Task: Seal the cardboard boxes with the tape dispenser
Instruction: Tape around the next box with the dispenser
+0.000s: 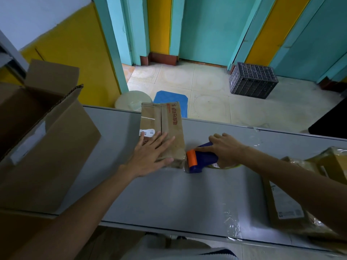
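While the left hand lies flat with straight fingers on the small box at table centre, apparently pinning its flaps shut, the right hand curls around the tape dispenser, touching the box at four o'clock, likely poised to start a strip.

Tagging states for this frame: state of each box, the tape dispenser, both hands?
small box, flaps closed, lying flat
large box, top open, flaps up
tape dispenser, gripped, at small box's near corner
left hand, flat, pressing small box
right hand, grips tape dispenser
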Demonstrator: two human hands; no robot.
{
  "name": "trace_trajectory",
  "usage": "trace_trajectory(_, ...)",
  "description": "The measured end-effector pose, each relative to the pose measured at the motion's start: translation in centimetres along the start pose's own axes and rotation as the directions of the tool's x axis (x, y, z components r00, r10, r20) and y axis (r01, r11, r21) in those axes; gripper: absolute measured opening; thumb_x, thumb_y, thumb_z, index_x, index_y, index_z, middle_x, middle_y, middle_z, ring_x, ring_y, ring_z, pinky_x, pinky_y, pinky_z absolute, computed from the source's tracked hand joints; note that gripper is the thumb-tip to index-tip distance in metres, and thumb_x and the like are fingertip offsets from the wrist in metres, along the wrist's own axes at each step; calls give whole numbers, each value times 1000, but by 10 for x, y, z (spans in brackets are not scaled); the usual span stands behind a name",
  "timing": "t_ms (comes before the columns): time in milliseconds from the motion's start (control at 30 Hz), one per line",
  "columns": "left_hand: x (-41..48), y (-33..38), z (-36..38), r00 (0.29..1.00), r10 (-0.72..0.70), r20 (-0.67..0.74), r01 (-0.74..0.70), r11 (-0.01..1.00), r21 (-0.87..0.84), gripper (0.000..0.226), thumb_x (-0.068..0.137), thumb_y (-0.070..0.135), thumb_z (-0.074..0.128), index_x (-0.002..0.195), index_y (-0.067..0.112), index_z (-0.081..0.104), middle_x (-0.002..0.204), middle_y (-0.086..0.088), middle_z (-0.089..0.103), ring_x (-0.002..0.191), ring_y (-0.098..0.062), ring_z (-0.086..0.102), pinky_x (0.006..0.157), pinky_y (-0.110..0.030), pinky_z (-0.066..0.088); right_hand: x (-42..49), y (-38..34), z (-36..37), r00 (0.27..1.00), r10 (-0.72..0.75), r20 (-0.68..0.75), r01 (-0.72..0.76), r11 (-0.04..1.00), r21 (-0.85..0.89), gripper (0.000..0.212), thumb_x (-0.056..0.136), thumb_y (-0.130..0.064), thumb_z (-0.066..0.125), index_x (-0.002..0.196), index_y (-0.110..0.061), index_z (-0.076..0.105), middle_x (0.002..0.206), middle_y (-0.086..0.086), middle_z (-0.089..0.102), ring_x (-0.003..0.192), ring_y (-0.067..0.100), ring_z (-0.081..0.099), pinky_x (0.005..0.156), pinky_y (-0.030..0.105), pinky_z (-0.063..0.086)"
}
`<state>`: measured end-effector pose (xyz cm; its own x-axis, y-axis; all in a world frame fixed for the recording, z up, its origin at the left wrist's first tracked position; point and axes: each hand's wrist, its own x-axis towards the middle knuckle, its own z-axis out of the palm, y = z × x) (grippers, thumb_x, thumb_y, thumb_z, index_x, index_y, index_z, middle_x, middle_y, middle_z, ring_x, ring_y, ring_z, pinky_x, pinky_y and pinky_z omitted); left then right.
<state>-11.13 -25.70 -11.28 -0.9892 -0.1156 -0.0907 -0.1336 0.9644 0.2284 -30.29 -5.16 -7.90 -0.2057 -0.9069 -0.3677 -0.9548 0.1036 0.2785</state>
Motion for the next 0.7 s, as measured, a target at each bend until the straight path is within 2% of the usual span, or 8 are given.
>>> trace_trajectory(67,-2,1,-8,999,-21,-39,11,969,-246,82,67,87,-6,137,44,-13,157,9,0,141,-2,-7,114,-43,-13,-1,-1,1,1000,1,10,-1,1000,-17,74,85,-64,45,146,-43,8,126,9,45,110,24,44,89,35,36)
trace_trajectory(167,-4,-3,-19,952,-165,-256,-18,808,-589,68,80,68,25,140,36,27,154,3,21,138,0,11,118,-42,6,-1,-3,0,998,19,54,-18,999,-28,81,82,-63,50,146,-42,4,136,10,36,119,27,37,94,40,35)
trace_trajectory(233,-8,-6,-27,892,-231,-388,-52,801,-597,63,83,57,31,136,25,44,148,2,35,134,-1,24,115,-31,20,-2,-1,-5,989,43,142,-48,998,34,93,77,-60,60,146,-43,0,148,10,22,130,29,25,103,46,31)
trace_trajectory(300,-19,-8,-29,870,-252,-424,-35,825,-564,62,83,53,34,132,19,51,138,6,43,126,-2,34,103,-15,26,-2,-1,-14,983,63,173,-90,984,151,99,74,-63,63,146,-43,-2,154,7,11,139,31,13,110,51,21)
trace_trajectory(367,-34,-11,-22,841,-293,-455,20,857,-515,59,82,48,38,128,15,55,125,1,53,115,-11,45,92,-18,32,-5,-5,-25,994,85,73,-99,967,233,93,77,-62,60,147,-42,2,154,6,14,141,28,11,113,50,15)
trace_trajectory(467,-53,-12,-8,787,-411,-460,103,822,-560,41,86,33,58,122,14,60,102,-6,56,89,-16,56,77,-25,46,-9,-22,-42,953,258,-159,-154,865,477,65,91,-39,54,147,-29,23,137,6,46,123,19,40,104,34,32)
trace_trajectory(567,-63,-9,2,781,-466,-415,144,781,-607,34,86,11,64,119,11,62,97,-9,56,82,-17,59,73,-27,50,-6,-53,-52,934,352,-67,-177,617,767,44,98,-26,47,140,-20,34,109,4,65,91,14,58,87,28,49)
trace_trajectory(700,-66,-10,5,772,-466,-431,135,784,-606,31,85,8,65,116,11,65,92,-10,65,78,-19,61,74,-28,50,2,-78,-38,940,340,-31,-136,454,881,34,99,-15,41,133,-16,40,91,6,65,79,16,63,72,24,53)
